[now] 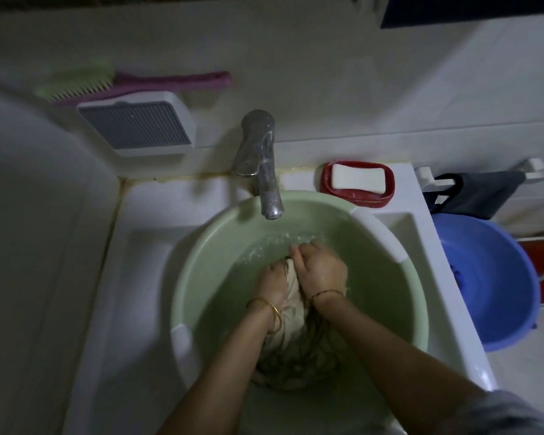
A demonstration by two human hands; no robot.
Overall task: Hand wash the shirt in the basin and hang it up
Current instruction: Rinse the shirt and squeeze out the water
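**Scrubbing in a Perched Basin: Where It Could Slip**

Forearms reach in from the bottom edge, both plunged into the green basin [201, 271] that sits in the white sink [132, 277]. Between them lies the shirt [296, 315], a pale bunched mass, partly under the soapy water and partly lifted near the knuckles. Left hand [272, 282] has its fingers curled round a fold of the cloth; right hand [321, 266] is closed over the same bunch from the other side, so both hold the fabric tight and close together, touching.

Judging from this, the scrub is under way and rinsing, wringing and hanging are not yet done. Several things could go wrong. Hard rubbing toward the near wall may tip or slide the basin, since it appears to rest on the sink's rim rather than sit flush, and water would slop over the front edge. Bangles on the left wrist [269, 310] and the thread on the right one could snag the wet cloth. The faucet [261, 164] overhangs the far side of the basin, so a hand lifted sharply might knock it. Soap [358, 178] in its red dish [330, 189] sits just beside the basin rim; a wet reach could send it skidding. A blue tub [496, 277] stands off to the right.
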